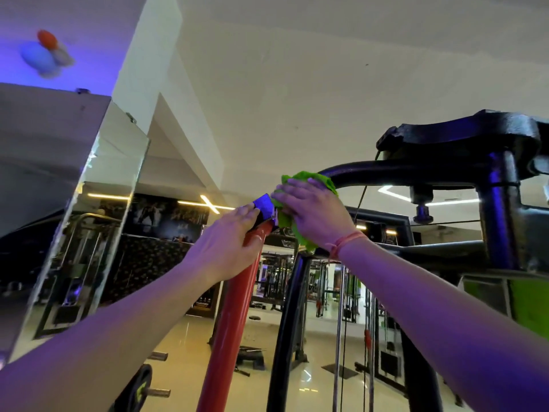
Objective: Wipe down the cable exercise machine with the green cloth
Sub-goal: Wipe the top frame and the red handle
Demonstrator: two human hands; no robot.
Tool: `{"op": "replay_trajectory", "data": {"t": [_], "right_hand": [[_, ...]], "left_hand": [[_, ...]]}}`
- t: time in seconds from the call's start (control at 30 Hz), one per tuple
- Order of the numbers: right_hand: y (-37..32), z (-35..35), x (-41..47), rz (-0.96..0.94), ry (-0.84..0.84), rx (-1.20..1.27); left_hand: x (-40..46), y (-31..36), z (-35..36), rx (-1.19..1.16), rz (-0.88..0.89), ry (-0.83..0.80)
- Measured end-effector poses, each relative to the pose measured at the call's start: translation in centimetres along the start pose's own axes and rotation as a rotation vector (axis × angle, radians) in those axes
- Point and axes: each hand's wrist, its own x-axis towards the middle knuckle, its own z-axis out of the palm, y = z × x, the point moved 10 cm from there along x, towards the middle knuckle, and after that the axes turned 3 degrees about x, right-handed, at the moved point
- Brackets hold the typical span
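At the top of the cable exercise machine [463, 171], the green cloth [300, 203] lies bunched over the near end of the curved black top bar [386, 171], where that bar meets the red upright post [234, 307]. Right hand [315, 215]: fingers curled over the cloth, pressing it against the bar; a red thread band [346, 240] sits on the wrist. Left hand [228, 242]: wrapped around the upper end of the red post, fingertips touching a dark glossy end cap [264, 206] just beside the cloth. A thin black cable [361, 200] hangs behind the cloth. Mirror panels [74, 203] stand at the left edge of the view; a weight plate [136, 391] shows at the bottom edge.
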Motion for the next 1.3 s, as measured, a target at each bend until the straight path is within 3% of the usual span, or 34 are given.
{"op": "replay_trajectory", "data": {"t": [0.1,0.17,0.23,0.3,0.43,0.5,0.6,0.73,0.8,0.9,0.97,1.1,1.23,1.3], "right_hand": [[1.7,-1.7,-0.5,0.284,0.153,0.129],[-1.1,-0.4,-0.2,0.325,0.132,0.3],[-3.8,0.7,0.2,0.281,0.088,0.395],[-4.4,0.7,0.2,0.204,0.06,0.333],[-6.5,1.8,0.0,-0.193,-0.219,0.178],[-6.2,2.3,0.8,-0.194,-0.293,0.107],[-6.0,1.9,1.6,-0.037,-0.233,0.074],[-13.1,6.7,-4.1,-0.378,-0.515,0.05],[-13.0,6.8,-4.3,-0.393,-0.405,0.035],[-10.9,6.6,-3.7,-0.162,-0.227,0.055],[-12.8,8.4,-5.8,-0.165,-0.258,0.12],[-16.5,10.0,-8.8,-0.425,-0.424,0.149],[-15.5,9.8,-8.3,-0.145,-0.287,0.054],[-19.2,11.3,-11.5,-0.293,-0.377,0.103]], "left_hand": [[-1.2,-0.7,0.0,-0.029,-0.023,-0.007],[-2.0,-1.3,-0.1,-0.116,-0.057,0.006],[-2.8,-2.1,0.4,-0.25,-0.123,-0.026],[-3.9,-2.8,1.9,-0.382,-0.205,-0.107],[-6.1,-3.5,4.8,-0.529,-0.254,-0.195],[-6.9,-3.8,5.7,-0.555,-0.259,-0.203],[-8.1,-4.4,6.8,-0.638,-0.32,-0.177],[-11.0,-5.6,8.2,-0.765,-0.406,-0.145],[-13.2,-5.9,8.9,-0.819,-0.449,-0.146],[-15.9,-6.1,10.0,-0.871,-0.471,-0.155],[-17.2,-6.7,10.8,-0.909,-0.484,-0.174],[-20.4,-8.1,12.9,-0.872,-0.511,-0.255],[-23.6,-9.0,15.0,-0.883,-0.575,-0.338],[-25.2,-9.5,15.8,-0.886,-0.603,-0.368]]}}
